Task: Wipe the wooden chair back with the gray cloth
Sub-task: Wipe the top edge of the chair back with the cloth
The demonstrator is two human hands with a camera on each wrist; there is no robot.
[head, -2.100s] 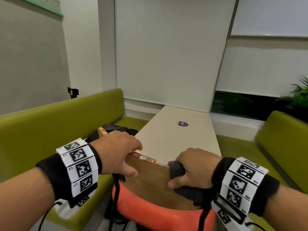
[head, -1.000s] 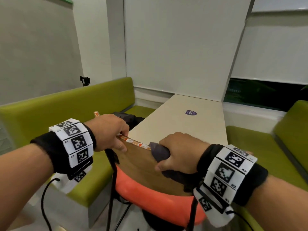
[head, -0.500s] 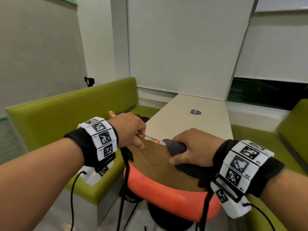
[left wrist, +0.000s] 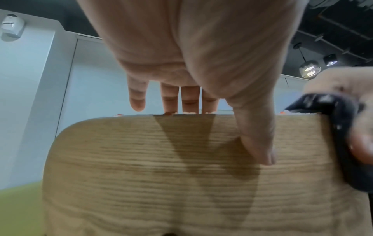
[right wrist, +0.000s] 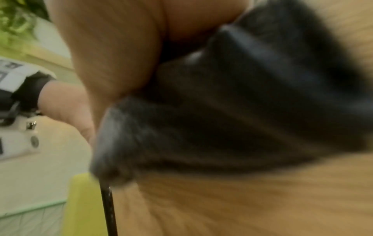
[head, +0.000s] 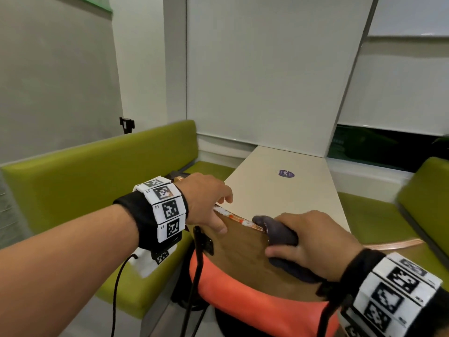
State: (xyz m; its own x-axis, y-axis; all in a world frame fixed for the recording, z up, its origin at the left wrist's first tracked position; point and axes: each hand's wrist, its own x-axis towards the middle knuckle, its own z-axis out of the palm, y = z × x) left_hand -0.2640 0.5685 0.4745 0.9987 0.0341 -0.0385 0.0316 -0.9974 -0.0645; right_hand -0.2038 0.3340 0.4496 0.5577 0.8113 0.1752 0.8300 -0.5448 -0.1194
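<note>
The wooden chair back (head: pixel 243 249) stands just in front of me, its top edge trimmed with an orange-and-white strip. My left hand (head: pixel 218 210) holds the left part of that edge, fingers over the top and thumb (left wrist: pixel 260 153) pressed on the near wooden face (left wrist: pixel 161 175). My right hand (head: pixel 303 239) grips the dark gray cloth (head: pixel 279 233), which is folded over the top edge to the right of the left hand. In the right wrist view the cloth (right wrist: pixel 222 111) lies bunched against the wood (right wrist: pixel 242 199) under my palm; the fingers are hidden.
An orange seat cushion (head: pixel 255 302) shows below the chair back, with black cables (head: pixel 194 276) hanging beside it. Beyond the chair is a cream table (head: pixel 286 198) with a purple sticker (head: pixel 286 173). Green benches (head: pixel 97 171) run along both sides.
My right hand has slid the cloth leftward along the top edge, closer to the left hand. The left hand has kept its hold, and my view has swung slightly.
</note>
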